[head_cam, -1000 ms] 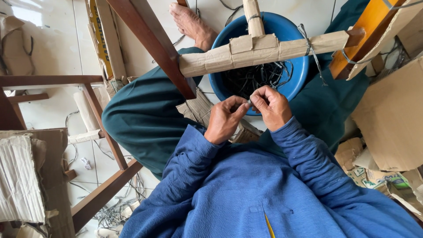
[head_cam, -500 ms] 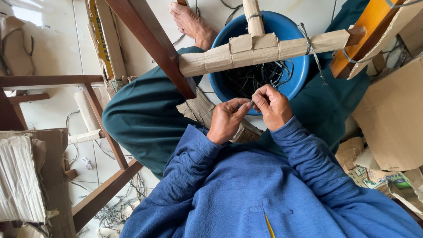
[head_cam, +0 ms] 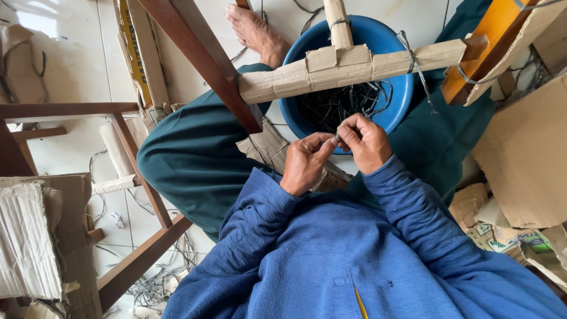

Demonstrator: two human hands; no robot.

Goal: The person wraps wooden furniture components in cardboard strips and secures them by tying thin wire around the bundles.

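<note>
My left hand and my right hand meet over my lap, fingertips pinched together on a small thin dark strip. Both sleeves are blue. Just beyond the hands stands a blue plastic basin holding a tangle of dark strips. A cardboard-wrapped wooden crosspiece, bound with wire, spans above the basin. Folded cardboard lies on my knee under the left hand.
A dark brown wooden frame leg slants in from the top; more frame rails stand at left. Corrugated cardboard is stacked at far left and cardboard sheets at right. My bare foot rests on the tiled floor.
My hands stay together over my lap; the fingers have shifted slightly on the small strip. Nothing else has moved.
</note>
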